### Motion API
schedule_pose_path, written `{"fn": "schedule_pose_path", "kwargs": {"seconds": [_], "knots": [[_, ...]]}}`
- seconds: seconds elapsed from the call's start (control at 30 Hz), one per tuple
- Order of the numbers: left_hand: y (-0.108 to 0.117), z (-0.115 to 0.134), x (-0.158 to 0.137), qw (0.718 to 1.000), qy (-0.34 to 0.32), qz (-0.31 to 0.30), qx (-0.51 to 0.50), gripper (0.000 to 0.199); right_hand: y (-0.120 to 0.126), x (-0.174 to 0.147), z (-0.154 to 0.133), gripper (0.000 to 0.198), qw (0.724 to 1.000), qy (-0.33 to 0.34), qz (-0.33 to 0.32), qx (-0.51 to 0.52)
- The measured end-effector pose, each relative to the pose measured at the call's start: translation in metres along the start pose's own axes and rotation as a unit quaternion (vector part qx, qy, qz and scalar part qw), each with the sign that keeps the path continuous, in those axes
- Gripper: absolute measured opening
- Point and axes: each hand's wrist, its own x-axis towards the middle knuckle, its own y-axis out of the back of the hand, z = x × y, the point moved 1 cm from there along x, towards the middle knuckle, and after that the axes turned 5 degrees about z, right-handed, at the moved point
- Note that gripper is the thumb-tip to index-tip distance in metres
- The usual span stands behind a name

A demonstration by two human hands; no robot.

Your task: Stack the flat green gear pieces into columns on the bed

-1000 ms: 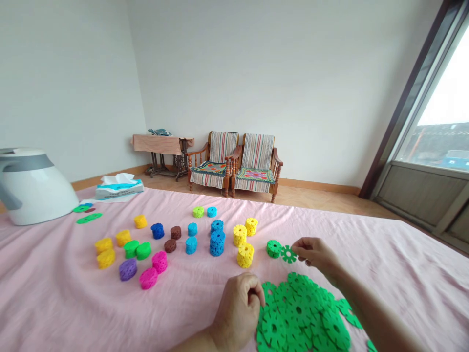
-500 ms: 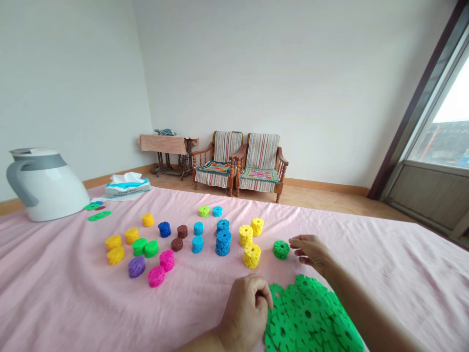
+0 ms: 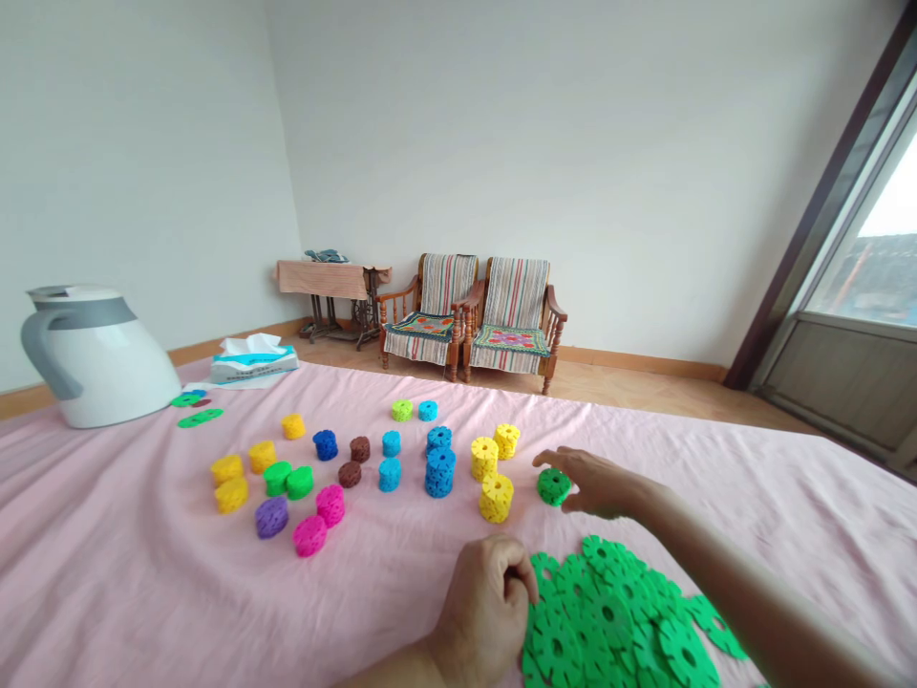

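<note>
My right hand (image 3: 591, 481) reaches over a short stack of dark green notched discs (image 3: 554, 486), fingers apart around its back and right side; whether they touch it I cannot tell. Curled into a loose fist, my left hand (image 3: 494, 597) rests at the left edge of a loose heap of green snowflake discs (image 3: 608, 612). Anything inside its fingers is hidden. Yellow disc stacks (image 3: 496, 499) stand left of the green stack, and blue disc stacks (image 3: 439, 472) further left.
More small disc stacks stand on the pink cloth (image 3: 179, 592): magenta (image 3: 310, 536), purple (image 3: 272, 517), brown (image 3: 350, 475) and orange-yellow (image 3: 230, 495). At the far left are a white jug (image 3: 118, 368) and a tissue box (image 3: 254, 363). Two wooden chairs (image 3: 510, 339) stand beyond the table.
My right hand has moved left, from beside the dark green stack to over it, with its fingers spread. My left hand stays curled by the heap. The view has shifted slightly.
</note>
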Motion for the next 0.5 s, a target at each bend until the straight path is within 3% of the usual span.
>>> {"fn": "schedule_pose_path", "kwargs": {"seconds": [0.5], "knots": [[0.000, -0.002, 0.000, 1.000, 0.004, 0.003, -0.009, 0.029, 0.001, 0.019, -0.001, 0.035, 0.999, 0.007, -0.029, -0.044]]}}
